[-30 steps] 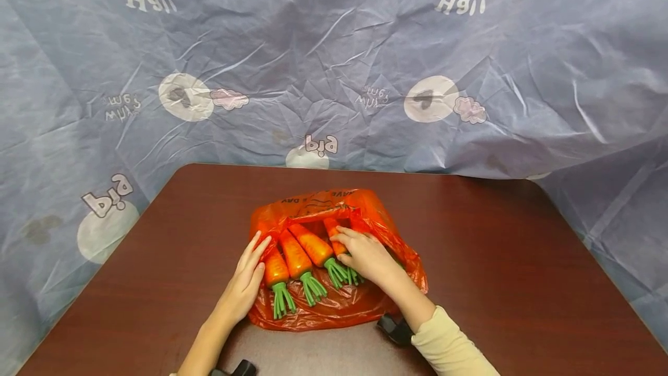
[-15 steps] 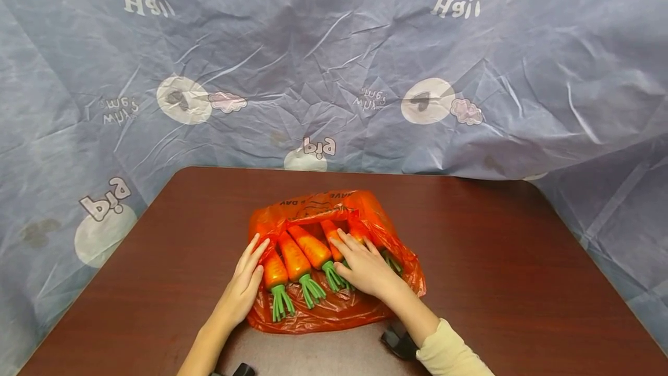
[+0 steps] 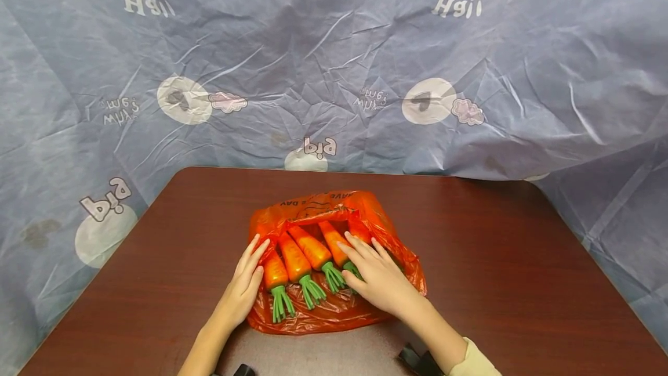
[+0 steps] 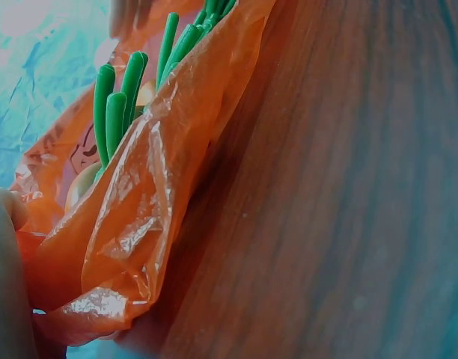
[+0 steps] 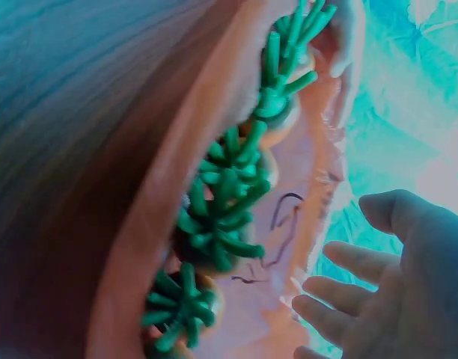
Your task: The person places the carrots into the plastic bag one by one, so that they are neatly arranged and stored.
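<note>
An orange-red plastic bag point(image 3: 334, 321) lies on the table with its mouth toward me. Several carrots with green tops, toy-like in look, lie side by side in it, among them the leftmost carrot point(image 3: 275, 271) and a middle carrot point(image 3: 310, 246). My left hand point(image 3: 242, 286) rests against the bag's left edge, fingers extended. Over the right-hand carrots is my right hand point(image 3: 380, 277), its fingers spread and fairly straight; it hides part of the rightmost carrot point(image 3: 359, 230). The right wrist view shows that hand point(image 5: 394, 292) gripping nothing, beside green carrot tops point(image 5: 221, 217).
The dark reddish-brown table point(image 3: 485, 260) extends around the bag. A wrinkled blue-grey printed cloth point(image 3: 334, 74) hangs behind it. Black wrist devices point(image 3: 417, 358) show below the forearms.
My right hand has drawn off the carrot it was touching and moved to the right and nearer me. More of that carrot now shows. My left hand has stayed at the bag's edge.
</note>
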The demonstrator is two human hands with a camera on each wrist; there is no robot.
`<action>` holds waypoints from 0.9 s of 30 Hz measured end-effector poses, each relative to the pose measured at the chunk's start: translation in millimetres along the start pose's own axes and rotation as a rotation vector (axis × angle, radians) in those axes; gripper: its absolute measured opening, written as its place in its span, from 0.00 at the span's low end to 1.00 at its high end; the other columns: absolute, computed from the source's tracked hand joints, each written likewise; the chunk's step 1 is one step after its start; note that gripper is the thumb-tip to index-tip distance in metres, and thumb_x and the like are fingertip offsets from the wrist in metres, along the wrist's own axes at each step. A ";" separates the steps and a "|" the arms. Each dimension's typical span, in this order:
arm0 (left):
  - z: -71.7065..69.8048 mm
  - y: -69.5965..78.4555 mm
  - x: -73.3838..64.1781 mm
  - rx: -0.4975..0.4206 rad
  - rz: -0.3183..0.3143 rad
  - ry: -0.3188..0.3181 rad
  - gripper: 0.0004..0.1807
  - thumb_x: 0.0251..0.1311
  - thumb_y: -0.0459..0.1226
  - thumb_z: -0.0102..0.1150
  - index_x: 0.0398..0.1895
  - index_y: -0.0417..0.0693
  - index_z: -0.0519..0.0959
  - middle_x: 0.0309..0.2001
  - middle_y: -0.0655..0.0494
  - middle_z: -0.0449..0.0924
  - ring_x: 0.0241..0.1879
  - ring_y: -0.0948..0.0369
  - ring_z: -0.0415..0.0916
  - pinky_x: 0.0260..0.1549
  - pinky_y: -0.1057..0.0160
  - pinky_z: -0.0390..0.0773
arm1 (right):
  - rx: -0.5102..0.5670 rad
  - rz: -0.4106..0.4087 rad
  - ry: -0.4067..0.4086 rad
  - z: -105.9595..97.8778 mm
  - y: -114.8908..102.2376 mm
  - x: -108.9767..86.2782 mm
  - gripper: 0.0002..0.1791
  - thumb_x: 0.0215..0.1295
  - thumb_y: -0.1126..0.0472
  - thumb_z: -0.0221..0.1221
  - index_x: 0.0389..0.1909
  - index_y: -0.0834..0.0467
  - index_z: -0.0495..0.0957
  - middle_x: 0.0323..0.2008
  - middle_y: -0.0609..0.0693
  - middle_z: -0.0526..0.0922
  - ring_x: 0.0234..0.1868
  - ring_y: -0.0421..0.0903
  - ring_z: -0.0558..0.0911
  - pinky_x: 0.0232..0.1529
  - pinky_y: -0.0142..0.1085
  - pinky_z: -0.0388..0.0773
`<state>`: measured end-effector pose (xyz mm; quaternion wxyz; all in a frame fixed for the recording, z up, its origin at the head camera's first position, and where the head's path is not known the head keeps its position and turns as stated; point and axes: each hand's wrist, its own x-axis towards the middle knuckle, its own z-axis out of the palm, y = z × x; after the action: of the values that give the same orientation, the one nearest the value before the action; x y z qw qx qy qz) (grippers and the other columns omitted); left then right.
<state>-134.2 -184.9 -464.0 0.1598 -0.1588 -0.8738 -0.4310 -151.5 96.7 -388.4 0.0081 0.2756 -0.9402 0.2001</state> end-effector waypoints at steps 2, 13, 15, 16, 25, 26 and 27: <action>-0.3 0.0 -0.3 0.000 0.000 0.002 0.27 0.67 0.32 0.39 0.68 0.55 0.56 0.70 0.44 0.47 0.67 0.45 0.47 0.57 0.34 0.54 | -0.003 -0.008 0.015 -6.0 -1.4 -4.8 0.29 0.64 0.49 0.51 0.66 0.51 0.61 0.69 0.49 0.57 0.69 0.48 0.58 0.69 0.51 0.45; 0.9 -0.6 -0.7 0.003 -0.013 -0.005 0.27 0.67 0.33 0.38 0.69 0.57 0.56 0.70 0.44 0.47 0.67 0.44 0.47 0.56 0.33 0.54 | 0.016 -0.001 0.253 -39.3 18.8 -34.1 0.26 0.61 0.60 0.54 0.62 0.53 0.66 0.66 0.51 0.63 0.67 0.48 0.61 0.71 0.35 0.38; 1.3 -1.0 -0.8 0.002 -0.011 -0.004 0.27 0.67 0.33 0.38 0.69 0.57 0.56 0.70 0.44 0.47 0.67 0.44 0.47 0.56 0.33 0.54 | 0.006 0.003 0.300 -44.1 30.2 -41.1 0.26 0.60 0.62 0.54 0.62 0.54 0.66 0.66 0.53 0.64 0.66 0.49 0.62 0.70 0.30 0.35; 1.5 -1.2 -0.8 0.001 -0.012 -0.003 0.26 0.67 0.33 0.38 0.69 0.57 0.56 0.70 0.44 0.47 0.67 0.44 0.47 0.56 0.33 0.54 | -0.001 0.009 0.321 -46.5 36.7 -44.8 0.26 0.60 0.63 0.54 0.62 0.54 0.66 0.65 0.54 0.64 0.66 0.50 0.62 0.70 0.29 0.35; 0.4 0.6 -0.1 -0.004 -0.001 0.003 0.27 0.67 0.32 0.39 0.68 0.56 0.56 0.70 0.43 0.47 0.67 0.45 0.47 0.57 0.34 0.54 | -0.105 0.162 0.340 -73.3 97.8 -77.1 0.27 0.65 0.56 0.49 0.65 0.55 0.61 0.66 0.60 0.60 0.66 0.59 0.60 0.71 0.42 0.33; 0.1 0.7 -0.1 -0.004 -0.001 0.005 0.27 0.67 0.32 0.39 0.68 0.56 0.56 0.70 0.43 0.47 0.67 0.45 0.47 0.57 0.34 0.54 | -0.119 0.181 0.333 -76.0 104.3 -79.7 0.27 0.66 0.54 0.49 0.66 0.55 0.60 0.66 0.61 0.59 0.66 0.60 0.59 0.71 0.44 0.32; -0.1 0.8 0.0 -0.003 -0.002 0.007 0.27 0.67 0.32 0.39 0.68 0.56 0.57 0.70 0.43 0.47 0.67 0.45 0.47 0.57 0.34 0.54 | -0.132 0.199 0.325 -78.8 110.7 -81.8 0.28 0.66 0.52 0.48 0.66 0.54 0.59 0.67 0.61 0.58 0.66 0.61 0.58 0.71 0.45 0.31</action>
<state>-133.8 -184.5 -463.3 0.1621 -0.1568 -0.8727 -0.4331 -147.3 253.8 -367.3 0.1581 0.1442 -0.9602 0.1797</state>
